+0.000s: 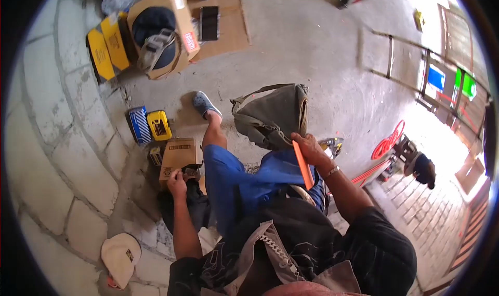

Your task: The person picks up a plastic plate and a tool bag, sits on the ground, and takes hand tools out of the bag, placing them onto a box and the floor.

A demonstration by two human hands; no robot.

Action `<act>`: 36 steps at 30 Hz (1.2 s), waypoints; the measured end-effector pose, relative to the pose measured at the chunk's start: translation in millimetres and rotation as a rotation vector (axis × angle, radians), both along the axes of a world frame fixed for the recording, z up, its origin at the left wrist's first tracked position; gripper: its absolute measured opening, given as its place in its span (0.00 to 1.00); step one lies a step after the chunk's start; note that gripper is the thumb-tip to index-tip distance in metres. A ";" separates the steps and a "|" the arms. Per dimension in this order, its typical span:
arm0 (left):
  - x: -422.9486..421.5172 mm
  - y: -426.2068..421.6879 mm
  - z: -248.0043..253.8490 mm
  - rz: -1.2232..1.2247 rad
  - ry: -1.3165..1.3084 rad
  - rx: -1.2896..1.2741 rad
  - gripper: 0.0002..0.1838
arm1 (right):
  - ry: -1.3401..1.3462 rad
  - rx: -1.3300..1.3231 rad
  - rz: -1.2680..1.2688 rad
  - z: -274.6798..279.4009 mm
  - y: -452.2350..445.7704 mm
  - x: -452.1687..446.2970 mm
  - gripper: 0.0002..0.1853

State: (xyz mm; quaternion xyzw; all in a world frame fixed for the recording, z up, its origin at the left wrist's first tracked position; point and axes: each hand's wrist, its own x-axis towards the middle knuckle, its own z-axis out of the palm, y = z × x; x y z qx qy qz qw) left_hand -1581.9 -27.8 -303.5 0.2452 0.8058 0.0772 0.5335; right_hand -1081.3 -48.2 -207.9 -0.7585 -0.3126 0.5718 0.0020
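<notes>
My right hand (310,149) is closed around a long, flat orange strip (303,165) whose exact kind I cannot tell. It is at the near edge of a grey-green canvas bag (273,114), which sags half open in front of my blue trousers. Down on the left, my left hand (178,183) has its fingers curled by a small dark piece (191,170). Whatever the fingers hold is hidden. Just beyond that hand is a cardboard box (178,156), and a black bag or cloth (195,205) lies close beside my wrist.
A yellow case (159,125) and a blue striped box (140,124) stand along the block wall. Farther off are a box with a dark cap (154,26) and a tablet (209,23). A beige cap (120,259) lies left. A ladder (395,57) and another person (421,169) are right.
</notes>
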 end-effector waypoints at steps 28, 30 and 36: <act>396.8 88.0 174.7 -0.771 -0.184 0.166 0.09 | -0.212 0.222 -1.131 214.3 -211.5 342.1 0.28; 417.8 99.7 159.8 -0.641 -0.192 0.087 0.10 | -0.221 0.260 -1.168 232.2 -210.7 363.3 0.28; 495.8 183.9 116.7 -0.715 -0.186 0.118 0.08 | -0.241 0.301 -1.331 266.4 -177.0 418.0 0.26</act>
